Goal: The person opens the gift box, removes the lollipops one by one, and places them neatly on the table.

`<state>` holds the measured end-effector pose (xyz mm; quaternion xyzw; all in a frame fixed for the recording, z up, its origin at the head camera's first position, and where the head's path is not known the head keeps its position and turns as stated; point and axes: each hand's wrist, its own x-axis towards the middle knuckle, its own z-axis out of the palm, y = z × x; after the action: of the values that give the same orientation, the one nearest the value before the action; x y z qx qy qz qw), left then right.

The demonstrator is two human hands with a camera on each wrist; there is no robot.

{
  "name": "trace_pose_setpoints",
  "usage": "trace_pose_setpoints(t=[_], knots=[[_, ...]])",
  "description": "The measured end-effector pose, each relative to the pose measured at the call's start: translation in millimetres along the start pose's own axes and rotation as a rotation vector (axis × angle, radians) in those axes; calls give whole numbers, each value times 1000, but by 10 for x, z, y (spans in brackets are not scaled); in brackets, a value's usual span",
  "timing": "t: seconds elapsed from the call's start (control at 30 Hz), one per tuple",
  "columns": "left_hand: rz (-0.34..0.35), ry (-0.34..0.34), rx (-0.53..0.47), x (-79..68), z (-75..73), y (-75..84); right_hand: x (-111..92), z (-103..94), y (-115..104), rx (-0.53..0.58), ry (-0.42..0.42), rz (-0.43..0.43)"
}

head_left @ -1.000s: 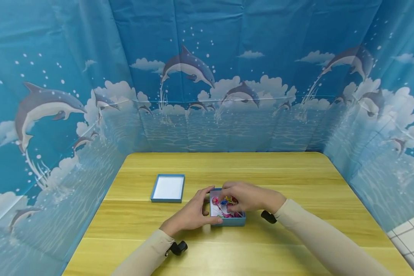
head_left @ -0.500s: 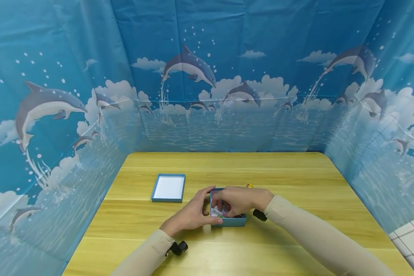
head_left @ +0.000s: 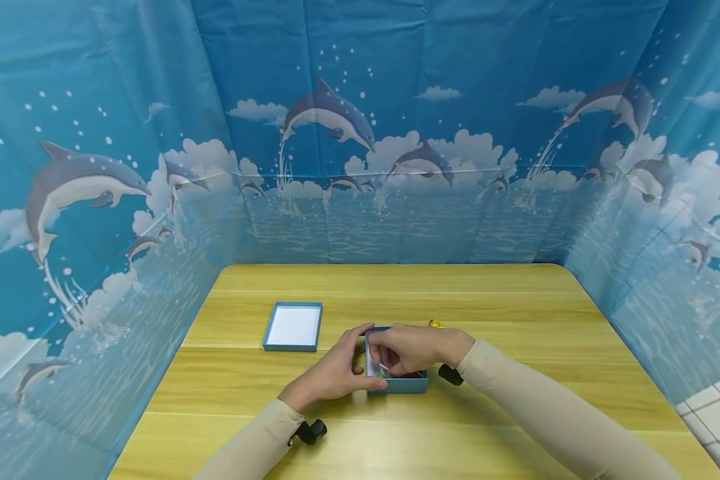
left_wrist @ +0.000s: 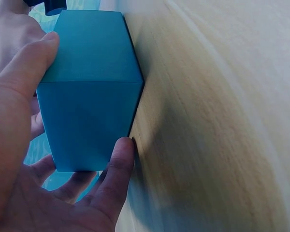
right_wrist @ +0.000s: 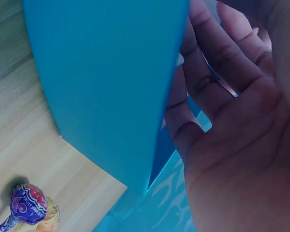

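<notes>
My left hand (head_left: 336,370) grips a small blue box (head_left: 405,386) at its left side, thumb on the front wall and fingers at the back; the left wrist view shows its plain walls (left_wrist: 87,121) between thumb and fingers. My right hand (head_left: 411,347) reaches down into the open top with curled fingers. A thin white lollipop stick (head_left: 384,367) shows at its fingertips, and a white stick end (right_wrist: 180,59) appears among the fingers in the right wrist view. The hand hides most of the contents; a green bit (head_left: 381,376) shows near the front wall.
A blue lid (head_left: 293,327) with a white inside lies left of the box. Behind the right wrist, a yellow-wrapped lollipop (head_left: 435,323) rests on the wooden table (head_left: 486,427). Beside it, in the right wrist view, lies a purple-wrapped lollipop (right_wrist: 29,203).
My right hand has moved left and lower into the box, covering the colourful lollipops seen earlier. The yellow wrapper now shows behind the wrist. My left hand and the lid stay put.
</notes>
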<state>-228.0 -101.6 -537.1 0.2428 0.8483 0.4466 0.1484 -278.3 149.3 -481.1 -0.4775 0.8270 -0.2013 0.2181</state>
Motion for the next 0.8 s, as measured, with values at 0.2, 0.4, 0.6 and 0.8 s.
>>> trace_pose_setpoints(t=[0.2, 0.4, 0.6, 0.8], knots=[[-5, 3, -16, 0, 10, -15, -45, -30, 2, 37, 9, 13], [-4, 9, -7, 4, 8, -8, -123, -87, 2, 47, 63, 48], [-1, 8, -32, 3, 14, -2, -206, -138, 11, 93, 124, 36], [-5, 9, -31, 4, 25, -10, -276, -157, 58, 95, 207, -12]])
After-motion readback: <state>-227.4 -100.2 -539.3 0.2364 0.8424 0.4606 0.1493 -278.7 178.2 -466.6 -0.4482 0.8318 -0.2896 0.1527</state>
